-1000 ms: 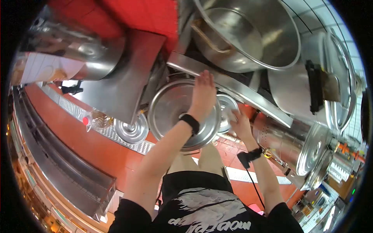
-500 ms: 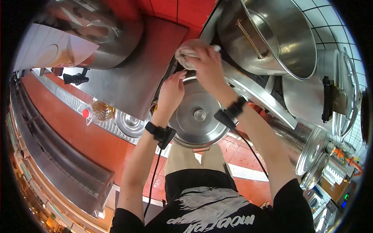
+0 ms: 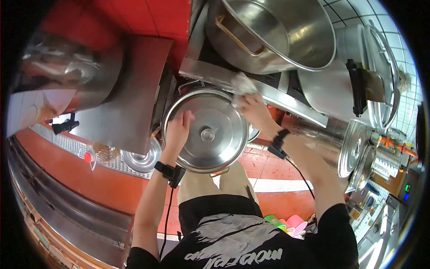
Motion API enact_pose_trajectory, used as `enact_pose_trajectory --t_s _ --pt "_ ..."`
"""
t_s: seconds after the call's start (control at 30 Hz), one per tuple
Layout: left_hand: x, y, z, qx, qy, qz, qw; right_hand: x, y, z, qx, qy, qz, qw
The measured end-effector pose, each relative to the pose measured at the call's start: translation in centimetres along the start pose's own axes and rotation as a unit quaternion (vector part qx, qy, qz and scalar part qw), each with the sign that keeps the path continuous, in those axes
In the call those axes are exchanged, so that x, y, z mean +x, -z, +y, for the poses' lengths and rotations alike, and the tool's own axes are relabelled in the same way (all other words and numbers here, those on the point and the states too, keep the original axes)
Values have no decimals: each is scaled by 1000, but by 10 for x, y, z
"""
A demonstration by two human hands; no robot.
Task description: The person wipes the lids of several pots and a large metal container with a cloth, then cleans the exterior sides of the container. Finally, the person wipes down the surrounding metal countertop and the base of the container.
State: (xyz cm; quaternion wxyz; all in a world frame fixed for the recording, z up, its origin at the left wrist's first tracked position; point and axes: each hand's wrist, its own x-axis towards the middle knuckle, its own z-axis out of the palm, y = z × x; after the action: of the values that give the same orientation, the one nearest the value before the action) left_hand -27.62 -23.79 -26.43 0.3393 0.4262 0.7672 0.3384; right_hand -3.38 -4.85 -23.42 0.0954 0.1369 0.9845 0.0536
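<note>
My right hand (image 3: pixel 256 111) grips a crumpled white cloth (image 3: pixel 244 84), which lies against the metal front edge of the stove (image 3: pixel 277 96). Below and to the left of it is a round steel pot lid (image 3: pixel 219 150) with a knob in its middle, covering a pot with wire handles. Over the left part of that lid hovers my left hand (image 3: pixel 177 132), its fingers curled together and slightly blurred, with nothing showing in them. Both wrists wear black straps with small devices and cables.
A big open steel pot (image 3: pixel 273 40) stands on the stove, beside a lidded pot (image 3: pixel 327 80). At left are a steel counter (image 3: pixel 130 103) and a large steel vessel (image 3: pixel 96 76). A red-capped oil jug (image 3: pixel 101 153) and another lid (image 3: pixel 143 157) sit lower down. Colourful plastic items (image 3: pixel 293 224) lie near the floor.
My right hand has carried the cloth from the far gap beside the stove to its front edge, rightward and nearer. My left hand has come back over the lid. The view has shifted.
</note>
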Motion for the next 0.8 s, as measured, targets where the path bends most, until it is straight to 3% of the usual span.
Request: enact_pose_trajectory --t_s 0.07,0.13,0.2,0.23,0.4,0.47,0.53,0.6,0.7,0.73,0.8 --pt "16 -6 10 -33 27 66 997 -55 -18 10 69 -71 -23 995" --pt "39 2 32 -95 -5 41 995 -104 -46 18 139 -228 -1 964" --pt "64 14 64 -208 -76 65 973 -133 -41 15 244 -417 0 876" --pt "73 26 91 -244 -83 68 964 -141 -38 10 247 -448 49 858" --pt "101 68 209 -364 -47 -4 930 -101 55 4 263 -400 324 816" --pt "106 67 228 -392 -56 -25 918 -68 89 3 277 -404 407 771" --pt "107 57 234 -381 -59 -15 923 -28 110 8 362 -416 512 658" --pt "109 50 237 -335 -17 63 940 12 106 3 372 -429 517 641" --pt "120 50 232 -290 -37 80 953 34 75 -3 288 -341 468 763" --pt "121 51 234 -259 -48 80 961 36 61 0 290 -346 474 756" --pt "122 53 235 -243 -41 81 966 33 37 6 217 -249 383 863"
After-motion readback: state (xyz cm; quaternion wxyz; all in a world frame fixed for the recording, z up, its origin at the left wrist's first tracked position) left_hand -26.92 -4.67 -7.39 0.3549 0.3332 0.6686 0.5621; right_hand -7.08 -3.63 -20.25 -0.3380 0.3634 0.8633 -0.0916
